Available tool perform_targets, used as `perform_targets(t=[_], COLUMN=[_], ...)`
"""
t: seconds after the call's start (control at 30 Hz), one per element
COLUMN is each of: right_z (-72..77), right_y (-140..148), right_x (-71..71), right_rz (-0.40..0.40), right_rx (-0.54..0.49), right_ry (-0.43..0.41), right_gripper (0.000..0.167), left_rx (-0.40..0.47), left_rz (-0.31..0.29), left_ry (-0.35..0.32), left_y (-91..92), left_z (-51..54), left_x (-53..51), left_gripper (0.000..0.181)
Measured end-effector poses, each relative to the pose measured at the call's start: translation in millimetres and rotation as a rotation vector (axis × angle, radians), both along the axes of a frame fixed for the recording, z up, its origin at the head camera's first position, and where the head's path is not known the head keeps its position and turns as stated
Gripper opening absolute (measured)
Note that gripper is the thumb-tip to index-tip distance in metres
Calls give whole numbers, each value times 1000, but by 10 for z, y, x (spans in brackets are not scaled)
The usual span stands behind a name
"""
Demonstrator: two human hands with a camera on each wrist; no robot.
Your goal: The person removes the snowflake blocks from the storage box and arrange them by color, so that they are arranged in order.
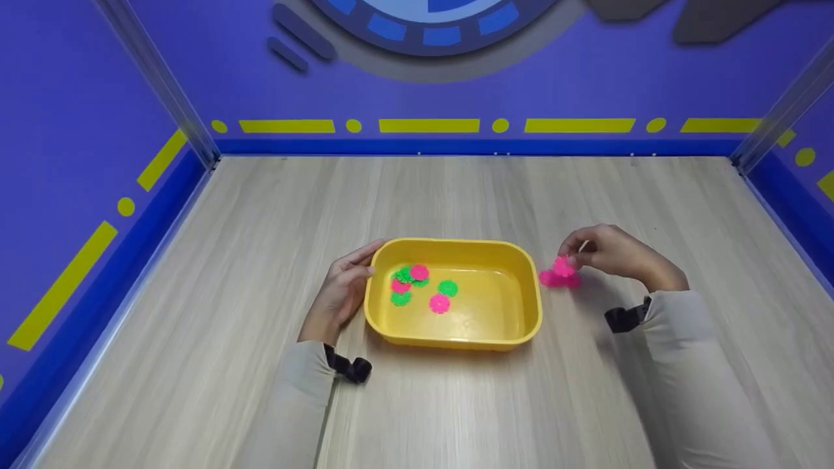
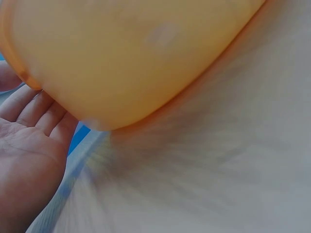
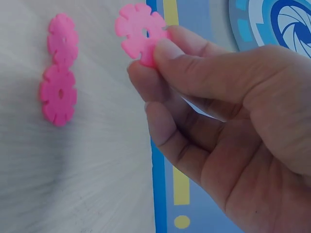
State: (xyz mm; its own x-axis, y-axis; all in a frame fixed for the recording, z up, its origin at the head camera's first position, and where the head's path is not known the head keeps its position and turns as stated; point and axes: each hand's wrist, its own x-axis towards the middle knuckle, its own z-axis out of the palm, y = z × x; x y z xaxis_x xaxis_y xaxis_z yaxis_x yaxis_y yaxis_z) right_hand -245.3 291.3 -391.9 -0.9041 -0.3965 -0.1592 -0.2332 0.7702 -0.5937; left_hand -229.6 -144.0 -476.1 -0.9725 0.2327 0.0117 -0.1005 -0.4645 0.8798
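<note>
On the wood-grained bench stood a yellow tub, the person's left grip holding its left end. Inside lay pink and green discs, several overlapping toward that end, one green and one pink nearer the middle. Just past the tub's right end, the right grip pinched a pink disc above other pink pieces. Behind the bench rose a purple-blue wall with yellow bars and dots.

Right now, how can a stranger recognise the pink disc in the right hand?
Find the yellow tray on the table. Just past its right side, the right hand pinches a pink notched disc. Unlike the pink discs lying nearby, this one is held.
</note>
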Motion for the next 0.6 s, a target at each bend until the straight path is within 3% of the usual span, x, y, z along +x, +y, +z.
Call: perform_targets(t=[0.6], right_z=[-134], right_y=[166], right_x=[3], right_rz=[-23], right_rx=[49], right_ry=[-16], right_gripper=[17], left_rx=[-34], left_rz=[6], left_ry=[-8], left_y=[6], left_z=[16], left_x=[9], left_gripper=[57])
